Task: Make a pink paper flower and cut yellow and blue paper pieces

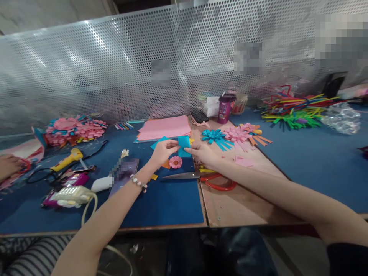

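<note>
Between my two hands is a small piece of blue paper (184, 145), held up over the table. My left hand (165, 151) pinches its left edge, and my right hand (202, 151) grips the right edge with thumb and fingers. More blue paper (158, 143) lies just behind my left hand. A pink paper flower (175, 162) rests below the held piece, with orange paper scraps beside it. Scissors with red handles (217, 181) lie under my right forearm, blades pointing left.
A pink paper stack (165, 126) lies behind my hands. Blue and pink paper flowers (214, 136) sit to the right, near a purple cup (226, 108) and pipe cleaners (299, 111). At left are a yellow glue gun (67, 160), a power strip (73, 194) and another person's hand (10, 166).
</note>
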A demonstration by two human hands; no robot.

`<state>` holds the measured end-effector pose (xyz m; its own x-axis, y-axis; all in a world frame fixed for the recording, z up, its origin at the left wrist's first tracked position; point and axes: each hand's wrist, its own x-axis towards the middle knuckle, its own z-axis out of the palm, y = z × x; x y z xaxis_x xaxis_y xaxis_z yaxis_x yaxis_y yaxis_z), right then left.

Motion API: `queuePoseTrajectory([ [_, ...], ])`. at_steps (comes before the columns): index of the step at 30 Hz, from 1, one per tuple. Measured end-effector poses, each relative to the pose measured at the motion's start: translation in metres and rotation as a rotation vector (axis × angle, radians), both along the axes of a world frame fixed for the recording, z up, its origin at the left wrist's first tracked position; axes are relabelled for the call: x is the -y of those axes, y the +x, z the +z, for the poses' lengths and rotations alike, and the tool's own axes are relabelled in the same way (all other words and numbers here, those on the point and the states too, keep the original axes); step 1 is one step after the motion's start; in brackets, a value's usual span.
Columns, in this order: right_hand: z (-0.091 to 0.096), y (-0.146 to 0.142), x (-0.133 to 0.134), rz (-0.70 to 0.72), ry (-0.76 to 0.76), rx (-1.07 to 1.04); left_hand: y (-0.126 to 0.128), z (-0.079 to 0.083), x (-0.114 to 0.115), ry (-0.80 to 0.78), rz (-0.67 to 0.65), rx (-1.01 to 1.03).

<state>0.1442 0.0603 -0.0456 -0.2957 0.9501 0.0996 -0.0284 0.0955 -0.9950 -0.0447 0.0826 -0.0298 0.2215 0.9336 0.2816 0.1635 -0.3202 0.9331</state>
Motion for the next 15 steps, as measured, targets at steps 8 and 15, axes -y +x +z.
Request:
queuePoseTrajectory([
  [8,0.0034,-0.0002,0.0024,-0.036,-0.005,0.010,-0.0002,-0.0023,-0.0019,0.002,-0.009,0.001],
  [15,0.0023,0.0002,0.0016,-0.105,-0.026,0.012,0.0003,-0.0038,-0.0014,-0.009,-0.021,-0.013],
])
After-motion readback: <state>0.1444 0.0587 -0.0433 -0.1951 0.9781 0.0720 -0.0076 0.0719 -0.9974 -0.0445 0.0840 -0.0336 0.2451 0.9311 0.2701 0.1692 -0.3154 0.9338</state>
